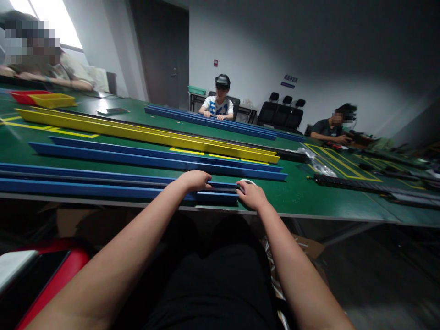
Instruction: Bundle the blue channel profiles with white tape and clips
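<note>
Nearest to me on the table lies a long blue channel (103,188) with raised sides, and a thin dark strip (223,187) runs along inside it. My left hand (195,180) is closed over the channel a short way from its right end, thumb and fingers at the strip; some fingers are hidden. At that right end, my right hand (252,194) pinches the tip of the strip. Just behind the right hand shows the rim of a white round object (248,181), mostly covered.
Beyond lie another blue channel (158,159), a yellow channel (144,134) and more blue channels (209,123). Red (25,96) and yellow trays (53,100) stand at left. Black strips (357,185) and clear plastic (323,168) lie at right. Several people sit around the table (292,197).
</note>
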The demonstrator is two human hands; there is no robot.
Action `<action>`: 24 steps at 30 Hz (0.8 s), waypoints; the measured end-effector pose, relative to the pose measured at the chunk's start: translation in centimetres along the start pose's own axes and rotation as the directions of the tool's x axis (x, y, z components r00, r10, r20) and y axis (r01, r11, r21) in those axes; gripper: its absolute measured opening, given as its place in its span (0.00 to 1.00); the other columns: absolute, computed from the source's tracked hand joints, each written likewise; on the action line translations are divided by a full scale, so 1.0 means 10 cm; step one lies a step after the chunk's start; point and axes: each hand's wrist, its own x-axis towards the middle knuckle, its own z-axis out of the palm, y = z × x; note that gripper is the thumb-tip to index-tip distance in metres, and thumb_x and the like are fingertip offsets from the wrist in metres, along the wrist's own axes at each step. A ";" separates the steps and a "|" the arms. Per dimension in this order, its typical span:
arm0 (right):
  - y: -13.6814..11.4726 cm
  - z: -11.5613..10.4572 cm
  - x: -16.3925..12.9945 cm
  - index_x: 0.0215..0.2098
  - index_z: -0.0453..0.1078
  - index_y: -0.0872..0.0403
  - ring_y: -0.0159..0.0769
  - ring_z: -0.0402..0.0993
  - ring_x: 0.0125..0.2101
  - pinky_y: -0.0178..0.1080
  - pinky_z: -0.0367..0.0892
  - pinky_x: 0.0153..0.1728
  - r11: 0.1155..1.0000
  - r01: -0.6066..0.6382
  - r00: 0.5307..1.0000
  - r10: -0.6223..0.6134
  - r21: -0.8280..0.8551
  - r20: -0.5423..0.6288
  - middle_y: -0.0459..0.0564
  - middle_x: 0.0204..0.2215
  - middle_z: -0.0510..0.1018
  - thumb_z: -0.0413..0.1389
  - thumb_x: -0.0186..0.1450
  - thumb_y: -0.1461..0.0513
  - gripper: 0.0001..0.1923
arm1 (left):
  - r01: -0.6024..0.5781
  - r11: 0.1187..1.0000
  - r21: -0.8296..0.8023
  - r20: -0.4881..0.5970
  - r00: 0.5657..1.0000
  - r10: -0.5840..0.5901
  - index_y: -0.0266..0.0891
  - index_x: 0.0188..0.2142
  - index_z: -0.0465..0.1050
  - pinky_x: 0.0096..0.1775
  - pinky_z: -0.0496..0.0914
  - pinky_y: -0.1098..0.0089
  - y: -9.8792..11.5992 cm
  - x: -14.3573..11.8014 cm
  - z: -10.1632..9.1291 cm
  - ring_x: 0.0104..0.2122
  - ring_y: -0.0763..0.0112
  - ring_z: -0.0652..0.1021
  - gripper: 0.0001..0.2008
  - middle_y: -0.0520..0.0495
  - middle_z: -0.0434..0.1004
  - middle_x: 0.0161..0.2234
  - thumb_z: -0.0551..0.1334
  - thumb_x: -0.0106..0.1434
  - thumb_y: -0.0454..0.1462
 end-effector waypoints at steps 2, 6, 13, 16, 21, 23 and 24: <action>0.00 0.00 0.00 0.57 0.66 0.42 0.40 0.74 0.45 0.41 0.66 0.46 1.000 -0.006 1.000 0.006 0.003 -0.001 0.47 0.47 0.78 0.46 0.68 0.49 0.22 | 0.002 1.000 0.001 0.004 1.000 -0.002 0.44 0.39 0.75 0.32 0.65 0.69 0.01 0.00 0.00 0.33 0.62 0.78 0.21 0.44 0.80 0.34 0.56 0.58 0.55; 0.00 0.01 0.01 0.57 0.66 0.42 0.40 0.73 0.46 0.41 0.66 0.47 1.000 -0.011 1.000 0.011 0.006 0.000 0.47 0.48 0.77 0.45 0.68 0.48 0.22 | -0.008 1.000 0.008 0.007 1.000 0.008 0.44 0.39 0.75 0.33 0.66 0.69 0.03 0.00 -0.01 0.34 0.61 0.78 0.21 0.44 0.80 0.34 0.56 0.58 0.55; 0.00 0.03 0.01 0.56 0.67 0.41 0.41 0.74 0.44 0.41 0.66 0.45 1.000 -0.024 1.000 0.024 0.002 -0.013 0.46 0.46 0.78 0.45 0.68 0.48 0.22 | -0.002 1.000 0.001 0.004 1.000 0.002 0.44 0.39 0.75 0.31 0.65 0.69 0.01 -0.01 -0.01 0.32 0.61 0.77 0.21 0.44 0.80 0.33 0.56 0.58 0.55; 0.00 0.03 0.01 0.56 0.67 0.41 0.41 0.74 0.44 0.42 0.66 0.45 1.000 -0.027 1.000 0.027 0.006 -0.014 0.47 0.46 0.78 0.45 0.68 0.48 0.21 | 0.000 1.000 -0.003 0.001 1.000 0.000 0.44 0.39 0.74 0.31 0.65 0.70 0.01 -0.02 -0.01 0.33 0.62 0.77 0.22 0.44 0.80 0.34 0.56 0.57 0.56; 0.01 0.02 0.00 0.55 0.67 0.41 0.40 0.74 0.44 0.41 0.67 0.44 1.000 0.002 1.000 -0.002 0.010 -0.028 0.46 0.46 0.78 0.44 0.69 0.48 0.21 | -0.001 1.000 -0.010 -0.007 1.000 0.001 0.44 0.38 0.74 0.30 0.65 0.70 0.03 -0.03 -0.02 0.32 0.62 0.77 0.22 0.44 0.80 0.34 0.56 0.57 0.57; 0.01 0.02 0.00 0.55 0.67 0.42 0.40 0.74 0.44 0.41 0.67 0.44 1.000 0.011 0.999 -0.011 0.009 -0.031 0.46 0.47 0.78 0.44 0.70 0.49 0.20 | 0.005 1.000 -0.016 -0.007 1.000 -0.005 0.44 0.38 0.74 0.30 0.65 0.70 0.03 -0.03 -0.02 0.32 0.63 0.78 0.21 0.44 0.80 0.33 0.57 0.57 0.56; 0.01 0.02 0.00 0.56 0.66 0.42 0.40 0.74 0.45 0.41 0.67 0.44 1.000 0.012 1.000 -0.011 0.009 -0.028 0.46 0.47 0.78 0.44 0.70 0.49 0.20 | 0.007 1.000 -0.017 -0.005 1.000 -0.007 0.44 0.38 0.74 0.31 0.65 0.70 0.03 -0.02 -0.02 0.33 0.63 0.78 0.21 0.44 0.80 0.33 0.57 0.57 0.55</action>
